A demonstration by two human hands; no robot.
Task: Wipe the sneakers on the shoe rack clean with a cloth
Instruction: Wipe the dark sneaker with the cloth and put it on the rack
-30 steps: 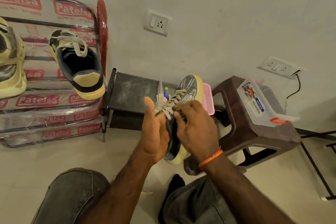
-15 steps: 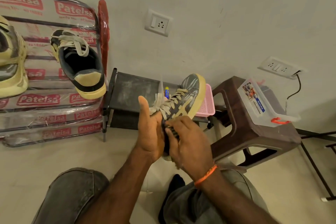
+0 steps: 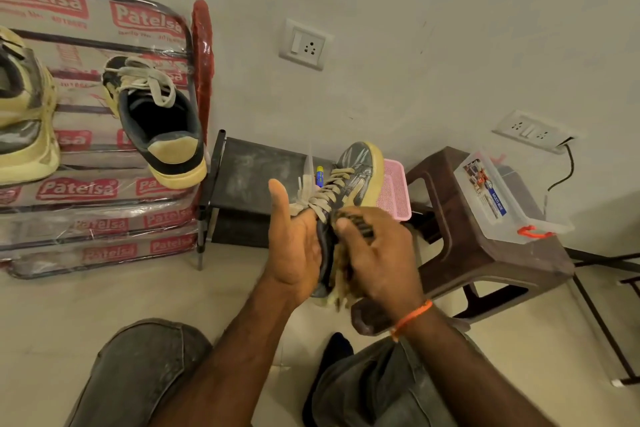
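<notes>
Compared with one second earlier, the right hand has slid back along the sneaker from the laces towards the heel, and the toe has tipped a little further up and away. Left hand: holds the shoe from its left side, palm against the upper, thumb raised and straight; the other fingers are hidden behind the shoe. Right hand: fingers curled against the right flank near the heel; blur hides whether a cloth lies beneath them, though something yellowish and smeared shows at the palm. Long axis of the sneaker: heel low and towards the person, yellow-rimmed toe high and pointing at the wall, between the dark shelf and the pink basket. The unwiped toe thus lies up and forward of the right fingertips, so the likely next stroke runs heel to toe. A second sneaker rests on the shoe rack, upper left.
</notes>
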